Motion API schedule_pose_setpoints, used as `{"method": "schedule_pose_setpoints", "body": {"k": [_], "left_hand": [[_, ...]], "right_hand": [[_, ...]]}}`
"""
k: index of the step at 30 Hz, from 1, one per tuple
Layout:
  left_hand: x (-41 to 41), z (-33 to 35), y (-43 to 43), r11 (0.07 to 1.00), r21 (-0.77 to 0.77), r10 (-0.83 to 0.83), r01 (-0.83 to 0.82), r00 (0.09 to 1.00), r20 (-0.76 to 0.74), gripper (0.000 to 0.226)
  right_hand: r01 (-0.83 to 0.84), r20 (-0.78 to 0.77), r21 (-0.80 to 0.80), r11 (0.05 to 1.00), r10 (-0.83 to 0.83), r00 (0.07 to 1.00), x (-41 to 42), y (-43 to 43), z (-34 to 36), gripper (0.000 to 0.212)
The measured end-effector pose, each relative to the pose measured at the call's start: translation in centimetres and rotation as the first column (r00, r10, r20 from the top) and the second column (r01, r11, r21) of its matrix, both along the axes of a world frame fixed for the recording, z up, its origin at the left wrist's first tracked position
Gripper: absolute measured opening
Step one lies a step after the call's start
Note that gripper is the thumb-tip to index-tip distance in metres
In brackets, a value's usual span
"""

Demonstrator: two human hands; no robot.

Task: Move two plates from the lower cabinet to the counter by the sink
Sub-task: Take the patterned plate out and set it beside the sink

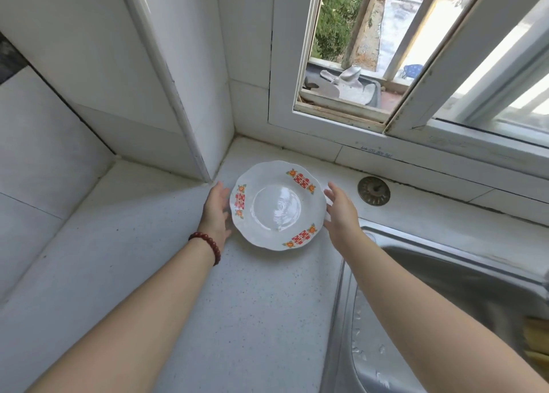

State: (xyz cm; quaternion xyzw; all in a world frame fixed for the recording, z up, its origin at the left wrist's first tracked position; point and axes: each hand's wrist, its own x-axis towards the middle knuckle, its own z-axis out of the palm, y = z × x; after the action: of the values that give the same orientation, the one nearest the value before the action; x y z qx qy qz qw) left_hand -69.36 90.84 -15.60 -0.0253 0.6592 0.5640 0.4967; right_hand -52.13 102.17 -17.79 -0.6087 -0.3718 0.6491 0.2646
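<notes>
In the head view, the plate point(277, 205) lies flat on the counter point(237, 303), near the wall corner and just beside the sink point(350, 318). The left hand point(215, 211) is at its left rim and the right hand point(341, 214) at its right rim, fingers straight and spread, gripping nothing. I see only one plate (a second may be hiding under it). A bump from either hand could slide it toward the sink, and it might chip. The plate has no food in it. The sink has water drops on its rim and something yellow at the far right, too cut off to name.
</notes>
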Motion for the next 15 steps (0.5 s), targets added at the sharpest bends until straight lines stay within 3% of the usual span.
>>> {"method": "schedule_pose_setpoints", "body": {"k": [4, 11, 15], "left_hand": [[1.1, 1.9, -0.9, 0.998, 0.046, -0.032, 0.039, 0.989, -0.143, 0.056], [3.9, 7.2, -4.2, 0.979, 0.165, -0.088, 0.120, 0.977, -0.193, 0.032], [5.8, 9.6, -7.0, 0.969, 0.211, -0.075, 0.130, 0.965, -0.250, 0.039]], "right_hand": [[-0.021, -0.014, 0.095, 0.995, 0.022, 1.000, 0.5, -1.1, 2.5, 0.043], [-0.114, -0.124, 0.214, 0.970, 0.143, 0.982, 2.0, -5.8, 8.7, 0.052], [-0.145, -0.196, 0.255, 0.956, 0.198, 0.960, 3.3, -9.4, 12.1, 0.048]]}}
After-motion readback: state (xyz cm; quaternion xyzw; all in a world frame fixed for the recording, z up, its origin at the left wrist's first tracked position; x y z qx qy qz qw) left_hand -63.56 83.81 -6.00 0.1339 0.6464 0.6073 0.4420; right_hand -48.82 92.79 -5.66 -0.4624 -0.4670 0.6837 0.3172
